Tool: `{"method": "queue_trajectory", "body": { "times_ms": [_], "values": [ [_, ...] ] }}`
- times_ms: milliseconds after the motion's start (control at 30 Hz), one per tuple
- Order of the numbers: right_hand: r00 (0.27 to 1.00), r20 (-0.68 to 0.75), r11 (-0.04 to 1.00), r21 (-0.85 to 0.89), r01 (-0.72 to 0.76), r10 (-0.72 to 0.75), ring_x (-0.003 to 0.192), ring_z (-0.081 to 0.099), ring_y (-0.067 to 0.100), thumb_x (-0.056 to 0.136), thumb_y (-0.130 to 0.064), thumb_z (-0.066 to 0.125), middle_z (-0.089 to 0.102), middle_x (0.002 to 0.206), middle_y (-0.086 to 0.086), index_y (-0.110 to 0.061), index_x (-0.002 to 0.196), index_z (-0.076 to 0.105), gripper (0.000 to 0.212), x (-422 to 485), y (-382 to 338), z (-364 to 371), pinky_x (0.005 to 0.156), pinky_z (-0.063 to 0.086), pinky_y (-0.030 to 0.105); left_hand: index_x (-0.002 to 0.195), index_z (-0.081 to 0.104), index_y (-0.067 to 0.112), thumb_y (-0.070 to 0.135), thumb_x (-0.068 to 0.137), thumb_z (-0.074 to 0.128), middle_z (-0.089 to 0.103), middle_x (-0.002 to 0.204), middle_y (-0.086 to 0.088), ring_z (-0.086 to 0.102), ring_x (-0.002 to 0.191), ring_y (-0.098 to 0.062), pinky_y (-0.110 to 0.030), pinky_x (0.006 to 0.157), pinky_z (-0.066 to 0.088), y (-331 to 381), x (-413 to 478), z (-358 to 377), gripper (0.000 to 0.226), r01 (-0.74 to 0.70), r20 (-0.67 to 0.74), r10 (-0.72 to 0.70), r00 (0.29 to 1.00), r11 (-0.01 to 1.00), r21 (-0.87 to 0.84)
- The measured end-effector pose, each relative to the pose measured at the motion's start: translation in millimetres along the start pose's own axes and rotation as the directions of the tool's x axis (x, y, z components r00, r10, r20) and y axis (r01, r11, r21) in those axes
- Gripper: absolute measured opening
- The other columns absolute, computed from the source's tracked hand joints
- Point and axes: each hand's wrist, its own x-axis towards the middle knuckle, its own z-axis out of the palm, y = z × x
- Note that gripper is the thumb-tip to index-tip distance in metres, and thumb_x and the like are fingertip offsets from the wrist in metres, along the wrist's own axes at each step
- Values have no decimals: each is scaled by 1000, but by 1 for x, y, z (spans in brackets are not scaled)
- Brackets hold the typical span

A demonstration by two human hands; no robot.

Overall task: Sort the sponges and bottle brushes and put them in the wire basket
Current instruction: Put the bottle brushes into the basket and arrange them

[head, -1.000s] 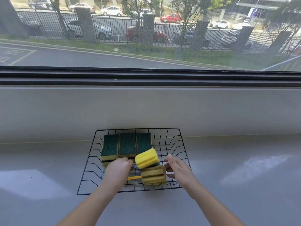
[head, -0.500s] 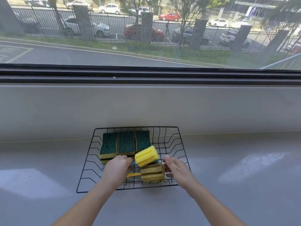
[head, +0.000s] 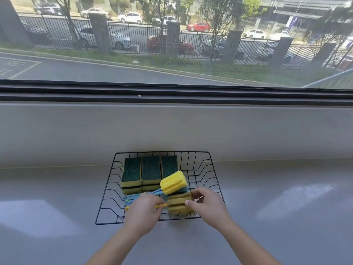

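Note:
A black wire basket (head: pixel 207 165) stands on the grey sill. Three green-topped yellow sponges (head: pixel 150 171) lie side by side in its back left part, with more sponges under them. A bottle brush with a bright yellow foam head (head: pixel 173 182) and blue handle (head: pixel 141 195) lies across the middle. In front of it lies a darker yellow brush head (head: pixel 176 204) with a yellow handle. My right hand (head: pixel 208 206) pinches that darker head from the right. My left hand (head: pixel 142 212) covers the handles, fingers curled at the yellow handle.
The grey sill (head: pixel 277 217) spreads wide to both sides of the basket. A low grey wall (head: pixel 172 129) rises right behind the basket, with a window frame (head: pixel 172 93) above it.
My left hand slid back toward me along the handles, baring the blue handle. My right hand came forward and closed its thumb and fingers on the darker yellow brush head.

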Motion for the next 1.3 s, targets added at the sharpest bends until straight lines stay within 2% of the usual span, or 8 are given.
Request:
{"method": "queue_trajectory", "body": {
  "times_ms": [167, 367, 733, 833, 967, 1033, 1133, 1300],
  "values": [
    [1000, -14, 1000, -9, 3, -3, 85, 62, 3, 84, -40, 74, 66, 93, -14, -29, 104, 71, 23, -2, -1, 3, 68, 48, 19, 117, 64, 38, 41, 93, 56, 57, 103, 14, 53, 104, -14, -35, 75, 51, -2, 8, 10, 26, 37, 69, -41, 997, 998, 58],
    [999, -28, 1000, 16, 24, -23, 78, 61, 1, 86, -35, 74, 67, 86, -12, -36, 90, 67, 8, -3, -3, 5, 58, 40, 11, 105, 70, 37, 34, 89, 62, 68, 98, 15, 59, 97, -16, -33, 69, 52, -6, 9, 10, 18, 73, 55, -76, 996, 996, 60],
    [1000, -19, 998, 69, -9, 10, 92, 64, 2, 84, -43, 76, 67, 103, -17, -36, 112, 67, 30, -5, 6, 2, 79, 55, 25, 103, 71, 35, 37, 88, 59, 70, 97, 11, 61, 93, -16, -32, 70, 53, -8, 9, 9, 19, 163, 20, -165, 986, 984, 70],
    [999, -23, 997, 61, -39, 41, 102, 65, 4, 89, -40, 72, 70, 113, -12, -23, 126, 68, 41, -5, 14, -5, 89, 53, 26, 105, 69, 34, 39, 88, 61, 65, 101, 12, 59, 95, -16, -31, 68, 48, -6, 8, 6, 20, 173, 17, -174, 985, 984, 48],
    [997, 82, 989, -150, 8, 4, 96, 66, 23, 97, -42, 56, 74, 100, 2, -17, 102, 70, 28, -8, 10, -5, 85, 53, 39, 90, 58, 29, 27, 83, 66, 51, 86, 12, 50, 79, -13, -26, 57, 42, -2, 6, -2, 11, 106, -194, -105, 975, 994, -8],
    [992, 125, 970, -239, 53, -24, 94, 64, 21, 98, -42, 52, 72, 97, -2, -23, 101, 69, 26, -9, 7, -1, 82, 52, 38, 104, 56, 27, 24, 83, 65, 53, 98, 10, 51, 87, -14, -27, 61, 47, -1, 10, -6, 24, 60, -241, -66, 968, 998, -33],
    [988, 142, 973, -212, 89, -59, 98, 66, 17, 97, -37, 54, 73, 104, -3, -24, 111, 71, 26, -9, 4, 3, 88, 54, 38, 125, 55, 28, 24, 91, 57, 60, 110, 9, 56, 99, -15, -30, 73, 51, 2, 19, -10, 34, 80, -175, -86, 981, 996, -44],
    [990, 133, 987, -147, 57, -38, 95, 66, 10, 97, -39, 57, 73, 102, -11, -29, 116, 71, 25, -11, 6, -2, 87, 54, 35, 112, 64, 24, 19, 90, 56, 59, 98, 5, 58, 86, -17, -30, 68, 51, 2, 24, -5, 24, 125, -114, -124, 986, 992, 6]
  ]
}}
